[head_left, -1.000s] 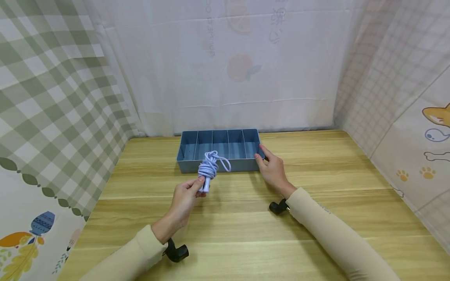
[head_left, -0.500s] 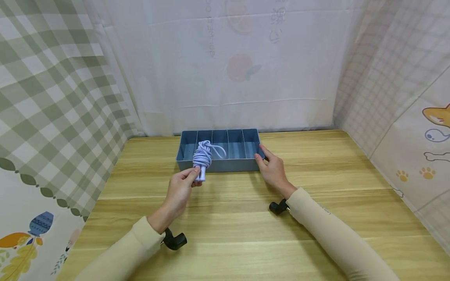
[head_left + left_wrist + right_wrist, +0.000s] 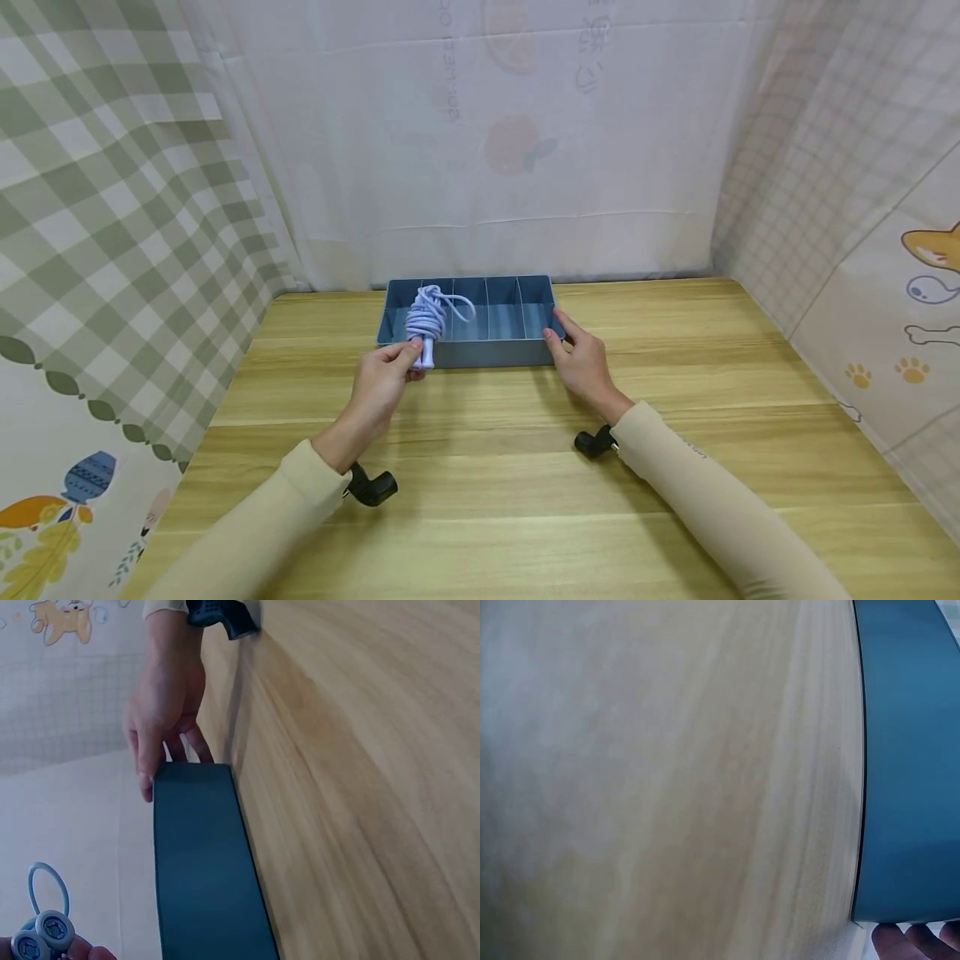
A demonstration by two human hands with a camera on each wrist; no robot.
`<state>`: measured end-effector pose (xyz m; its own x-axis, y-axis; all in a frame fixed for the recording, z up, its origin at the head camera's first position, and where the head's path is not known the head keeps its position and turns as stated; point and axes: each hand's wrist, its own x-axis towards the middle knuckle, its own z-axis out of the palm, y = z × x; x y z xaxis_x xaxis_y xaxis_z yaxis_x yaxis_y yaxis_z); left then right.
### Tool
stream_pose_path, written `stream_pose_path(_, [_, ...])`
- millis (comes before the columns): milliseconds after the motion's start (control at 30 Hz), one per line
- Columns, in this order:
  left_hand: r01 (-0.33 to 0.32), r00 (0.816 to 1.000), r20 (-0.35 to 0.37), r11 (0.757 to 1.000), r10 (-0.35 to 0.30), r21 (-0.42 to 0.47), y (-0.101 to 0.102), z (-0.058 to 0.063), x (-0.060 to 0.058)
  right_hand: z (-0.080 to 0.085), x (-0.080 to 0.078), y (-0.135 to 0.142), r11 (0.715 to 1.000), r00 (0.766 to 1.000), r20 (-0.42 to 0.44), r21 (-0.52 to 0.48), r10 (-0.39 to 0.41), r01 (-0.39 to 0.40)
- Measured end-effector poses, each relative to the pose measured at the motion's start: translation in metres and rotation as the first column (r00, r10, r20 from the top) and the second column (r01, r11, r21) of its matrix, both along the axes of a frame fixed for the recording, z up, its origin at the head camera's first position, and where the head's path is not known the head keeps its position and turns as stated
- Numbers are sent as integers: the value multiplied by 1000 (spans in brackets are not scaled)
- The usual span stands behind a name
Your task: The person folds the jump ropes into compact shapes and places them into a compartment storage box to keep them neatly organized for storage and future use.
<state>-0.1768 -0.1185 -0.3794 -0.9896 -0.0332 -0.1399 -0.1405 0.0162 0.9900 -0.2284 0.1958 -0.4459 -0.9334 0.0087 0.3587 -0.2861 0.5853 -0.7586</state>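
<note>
My left hand pinches a coiled lavender jump rope by its two white-lavender handles. The coil overlaps the left compartments of a blue-grey divided storage box in the head view, and one loop of cord sticks out to the right. Both round handle ends face the left wrist camera. At the box's right front corner, my right hand grips the wall, thumb near the rim and fingers on the end. Only fingertips show under the box in the right wrist view.
The box stands toward the back of the wooden table, near a white printed cloth. A green checked cloth hangs at left, another patterned cloth at right. Black wrist devices sit below both wrists.
My left hand has carried the jump rope away from me and slightly left, from in front of the box to over its left part. My right hand has stayed at the corner.
</note>
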Motion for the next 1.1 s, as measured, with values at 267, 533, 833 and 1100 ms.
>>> stream_pose_path(267, [-2,1000,15,997,4,-76,0,7,-11,0,1,1,1000,1000,1,1,-2,2])
stream_pose_path(533, [-7,999,48,992,13,-124,2,12,-19,-1,0,1,1000,1000,9,-2,3,-3])
stream_pose_path(833, [-29,998,44,988,36,-154,2,13,-29,-1,0,0,1000,1000,8,1,16,-16])
stream_pose_path(1100, [-41,997,64,985,53,-167,6,12,-39,-2,0,1,1000,1000,13,18,4,-4])
